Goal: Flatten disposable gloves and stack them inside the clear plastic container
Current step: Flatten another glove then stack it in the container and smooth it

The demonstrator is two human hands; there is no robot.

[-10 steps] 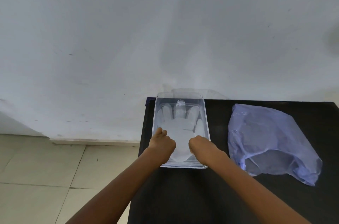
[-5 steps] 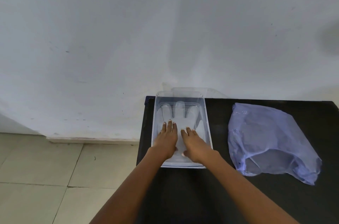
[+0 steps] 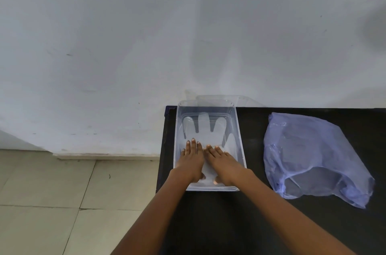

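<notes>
Head view: left hand (image 3: 191, 159) and right hand (image 3: 224, 161) press flat-fingered on glove (image 3: 203, 129) inside container (image 3: 240, 142).

A translucent white glove (image 3: 205, 129) in a clear container (image 3: 240, 139); pale blue-violet bag (image 3: 309, 154); black table (image 3: 261, 223).

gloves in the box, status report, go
Left hand and right hand flat, pressing the glove down inside the clear box. Blue bag lies apart, on the right. Nothing in the way.
</notes>
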